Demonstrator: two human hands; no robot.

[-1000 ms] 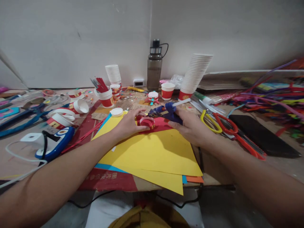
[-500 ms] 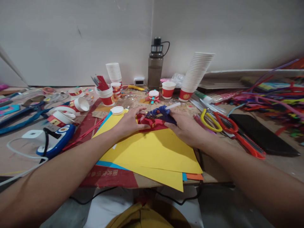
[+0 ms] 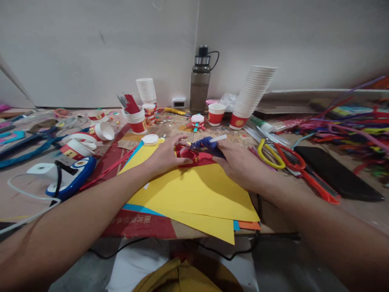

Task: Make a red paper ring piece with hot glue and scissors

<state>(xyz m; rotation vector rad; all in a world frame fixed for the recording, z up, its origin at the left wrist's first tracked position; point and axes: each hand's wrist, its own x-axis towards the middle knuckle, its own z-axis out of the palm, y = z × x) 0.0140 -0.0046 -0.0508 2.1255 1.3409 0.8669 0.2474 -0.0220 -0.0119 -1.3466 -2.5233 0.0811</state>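
My right hand (image 3: 238, 159) is wrapped round a blue hot glue gun (image 3: 204, 143); a white glue stick (image 3: 219, 138) juts from its back end. The gun's nozzle points left, over a small red paper cup piece (image 3: 189, 154). My left hand (image 3: 168, 152) holds that piece between thumb and fingers against a sheet of red paper (image 3: 208, 159). Beneath lie yellow paper sheets (image 3: 194, 192), with blue and orange edges showing below them. A white round lid (image 3: 150, 140) rests near the left wrist. Part of the cup piece is hidden by my fingers.
Cut cups (image 3: 101, 132) and a blue tape dispenser (image 3: 73, 178) lie left. Behind stand a cup of red pens (image 3: 134, 119), a water bottle (image 3: 199, 87) and a tall cup stack (image 3: 253, 97). Scissors (image 3: 281, 156) and a black phone-like slab (image 3: 334, 172) are on the right.
The glue gun has shifted slightly left and down over the cup piece. My left hand keeps nearly the same place; the whole view has tilted very slightly.
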